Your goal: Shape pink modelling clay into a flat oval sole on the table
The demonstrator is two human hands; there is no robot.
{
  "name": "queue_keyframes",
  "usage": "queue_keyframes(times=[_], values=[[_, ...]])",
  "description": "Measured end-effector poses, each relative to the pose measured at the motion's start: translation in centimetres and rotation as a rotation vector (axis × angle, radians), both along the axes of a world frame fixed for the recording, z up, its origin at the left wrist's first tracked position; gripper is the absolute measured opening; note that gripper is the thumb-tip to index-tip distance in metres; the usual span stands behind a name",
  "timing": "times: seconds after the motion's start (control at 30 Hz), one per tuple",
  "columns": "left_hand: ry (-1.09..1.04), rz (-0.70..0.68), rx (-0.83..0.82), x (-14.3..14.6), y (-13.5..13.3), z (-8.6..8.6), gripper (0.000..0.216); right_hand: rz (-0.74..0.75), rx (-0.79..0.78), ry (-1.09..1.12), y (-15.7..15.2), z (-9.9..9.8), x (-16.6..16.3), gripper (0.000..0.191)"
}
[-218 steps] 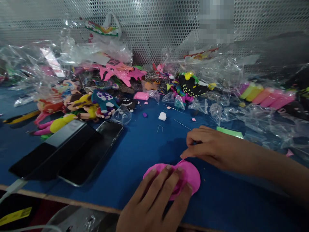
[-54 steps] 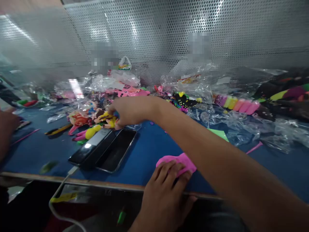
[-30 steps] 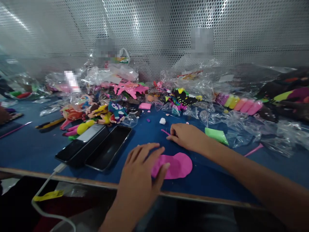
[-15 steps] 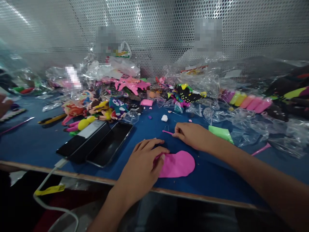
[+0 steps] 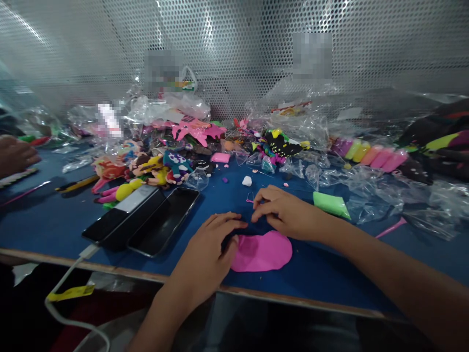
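A flat pink piece of modelling clay [image 5: 263, 252] with a rounded right end lies on the blue table near its front edge. My left hand [image 5: 208, 249] rests at its left end, fingers stretched out and thumb against the clay's edge. Just beyond the clay hovers my right hand [image 5: 284, 210], its fingers loosely bent and apart, with nothing seen between them. The looped tip of a thin pink tool [image 5: 249, 200] shows by those fingertips; the rest of it is hidden behind the hand. A white lump of clay [image 5: 246, 181] sits farther back.
Two phones [image 5: 164, 222] lie left, a white cable [image 5: 66, 320] hanging off the table edge. Clay figures [image 5: 146, 168] and clear plastic bags crowd the back. A green clay packet [image 5: 331, 205] and a pink stick [image 5: 391, 228] lie right. Another person's hand [image 5: 16, 155] is far left.
My right hand has let go of the pink tool, and its fingers have opened and come nearer the clay. My left hand's fingertips have drawn back slightly from the clay.
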State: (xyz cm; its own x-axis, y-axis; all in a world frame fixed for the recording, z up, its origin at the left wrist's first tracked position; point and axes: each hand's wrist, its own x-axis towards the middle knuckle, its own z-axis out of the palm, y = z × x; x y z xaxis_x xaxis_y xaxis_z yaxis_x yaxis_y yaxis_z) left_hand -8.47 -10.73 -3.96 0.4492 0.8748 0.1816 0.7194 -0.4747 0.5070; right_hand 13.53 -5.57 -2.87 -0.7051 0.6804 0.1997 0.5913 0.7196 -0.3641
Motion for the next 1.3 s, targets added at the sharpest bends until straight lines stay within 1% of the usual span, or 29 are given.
queue_keyframes(times=[0.07,0.17,0.23,0.3,0.4,0.5,0.63,0.77,0.83,0.93,1.0,1.07,1.17,1.3], values=[[0.006,-0.004,0.011,-0.2,0.0,-0.1,0.038,0.095,-0.03,0.02,-0.2,0.2,0.0,0.04],[0.019,-0.028,0.033,-0.4,0.1,-0.2,0.039,0.169,-0.071,0.021,-0.3,0.3,0.1,0.043],[0.012,-0.009,0.042,-0.6,0.1,-0.3,0.037,0.187,-0.102,0.017,-0.3,0.3,0.3,0.046],[0.008,0.013,0.044,-0.8,0.1,-0.4,0.036,0.173,-0.126,0.018,-0.3,0.2,0.4,0.051],[0.01,-0.016,0.03,-1.1,0.2,-0.5,0.036,0.155,-0.139,0.031,-0.4,0.2,0.3,0.054],[0.002,-0.037,0.023,-1.3,0.1,-0.5,0.038,0.184,-0.123,0.022,-0.6,0.3,0.1,0.052],[-0.005,-0.057,0.046,-1.2,-0.2,-0.3,0.041,0.184,-0.054,0.029,-0.9,0.4,0.1,0.051],[0.052,-0.085,0.056,-1.1,-0.4,0.0,0.043,0.21,0.008,0.016,-1.2,0.4,0.7,0.05],[0.114,-0.119,0.081,-1.0,-0.5,0.1,0.042,0.152,0.048,0.072,-1.3,0.4,1.3,0.049],[0.19,-0.148,0.101,-0.8,-0.7,0.3,0.038,-0.047,0.129,0.177,-1.2,0.2,2.5,0.041],[0.21,-0.149,0.099,-0.7,-0.8,0.3,0.038,-0.117,0.144,0.164,-1.2,-0.2,3.2,0.035],[0.219,-0.144,0.093,-0.8,-0.9,0.2,0.039,-0.113,0.117,0.11,-1.5,-0.5,3.6,0.031],[0.22,-0.126,0.082,-0.8,-0.8,0.0,0.038,-0.081,0.034,0.036,-2.4,-0.8,3.2,0.024],[0.183,-0.057,0.09,-0.5,-0.7,-0.3,0.036,-0.067,-0.032,-0.031,-3.9,-0.4,1.7,0.036]])
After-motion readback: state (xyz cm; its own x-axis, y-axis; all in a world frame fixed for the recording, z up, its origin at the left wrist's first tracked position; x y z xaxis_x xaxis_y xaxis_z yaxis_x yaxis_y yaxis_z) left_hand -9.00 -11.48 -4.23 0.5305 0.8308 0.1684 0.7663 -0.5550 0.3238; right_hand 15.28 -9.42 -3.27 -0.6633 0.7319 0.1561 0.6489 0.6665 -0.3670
